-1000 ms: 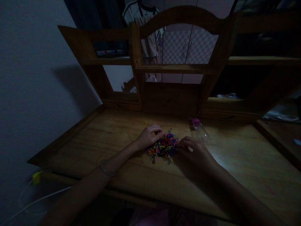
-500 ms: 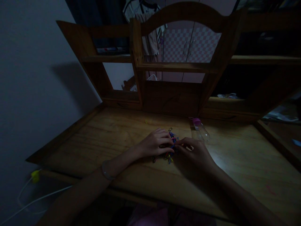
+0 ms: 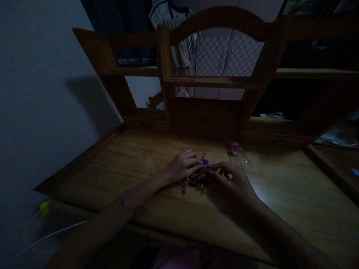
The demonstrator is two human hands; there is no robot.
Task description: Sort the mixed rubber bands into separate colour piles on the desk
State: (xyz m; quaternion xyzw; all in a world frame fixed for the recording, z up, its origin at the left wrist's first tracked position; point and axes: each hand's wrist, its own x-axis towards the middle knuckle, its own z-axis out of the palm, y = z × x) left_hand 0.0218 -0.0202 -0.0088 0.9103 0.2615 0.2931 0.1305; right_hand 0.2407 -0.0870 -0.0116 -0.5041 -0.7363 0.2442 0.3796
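Observation:
On the wooden desk lies a pile of small, many-coloured elastic bands, mostly dark with yellow, blue, red and pink loops. My left hand rests over the pile's far left side, its fingers curled and tips drawn together. At the right side of the pile, my right hand has thumb and forefinger in a pinch. The fingertips of both hands are close to each other above the bands. Whatever lies between them is too small and dark to make out.
A clear bottle with a pink cap lies behind my right hand. One small yellow piece is on the desk farther back. A wooden shelf unit bounds the desk's rear, and a wall stands on the left.
My left hand has shifted slightly up and left, its thumb drawn in toward the fingers, uncovering more of the bands. My right hand stays nearly in place.

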